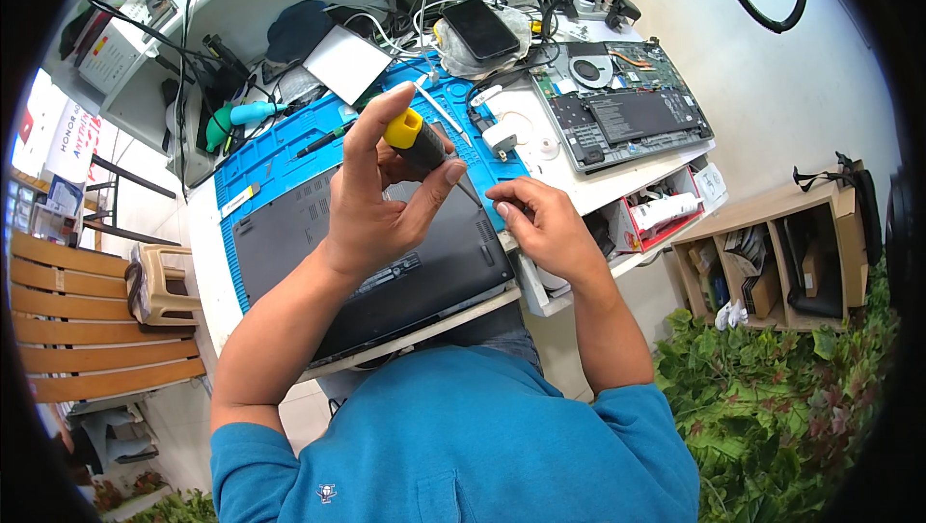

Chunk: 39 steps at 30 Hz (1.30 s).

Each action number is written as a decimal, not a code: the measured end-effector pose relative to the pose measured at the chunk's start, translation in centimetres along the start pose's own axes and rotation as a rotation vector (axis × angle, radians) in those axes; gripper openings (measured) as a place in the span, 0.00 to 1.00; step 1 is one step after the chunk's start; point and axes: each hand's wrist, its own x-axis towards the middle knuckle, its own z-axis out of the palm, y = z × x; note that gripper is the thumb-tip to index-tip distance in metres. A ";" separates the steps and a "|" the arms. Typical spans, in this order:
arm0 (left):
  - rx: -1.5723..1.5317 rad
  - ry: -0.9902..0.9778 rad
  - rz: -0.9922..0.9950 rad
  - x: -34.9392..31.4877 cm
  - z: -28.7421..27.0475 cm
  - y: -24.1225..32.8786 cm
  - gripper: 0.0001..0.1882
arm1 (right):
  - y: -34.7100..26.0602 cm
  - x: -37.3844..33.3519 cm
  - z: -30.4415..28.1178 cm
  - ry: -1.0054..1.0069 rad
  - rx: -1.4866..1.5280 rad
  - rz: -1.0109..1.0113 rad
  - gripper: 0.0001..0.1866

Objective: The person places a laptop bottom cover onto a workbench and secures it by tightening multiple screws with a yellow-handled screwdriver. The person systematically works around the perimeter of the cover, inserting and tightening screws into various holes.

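My left hand (378,180) is closed around the black and yellow handle of a screwdriver (419,141), which tilts with its shaft pointing down to the right. My right hand (548,226) is by the shaft's lower end, thumb and fingers pinched together; whatever is between them is too small to make out. Below both hands a dark laptop (453,277) lies bottom side up, its vented base cover facing me. It rests partly on a blue repair mat (231,258) and reaches the table's near edge.
An opened laptop (627,103) with its battery and fan exposed sits at the right. Behind the mat are a phone (480,29), a white square box (347,64) and tangled cables. A white plug adapter (499,140) lies near my right hand. A red box (666,209) stands below.
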 end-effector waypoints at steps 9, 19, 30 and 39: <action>0.025 0.002 -0.004 0.0 0.1 -0.1 0.47 | -0.4 0.0 0.0 -0.011 -0.009 0.003 0.11; 0.023 -0.026 -0.030 -0.1 0.4 -0.2 0.47 | -0.7 0.1 0.0 -0.028 -0.042 -0.006 0.12; -0.027 0.045 0.026 0.0 0.2 -0.2 0.46 | 0.1 0.1 0.6 -0.004 0.032 -0.019 0.13; -0.020 0.031 -0.001 -0.2 0.7 -0.6 0.46 | 1.2 -0.1 1.0 0.053 0.108 0.043 0.12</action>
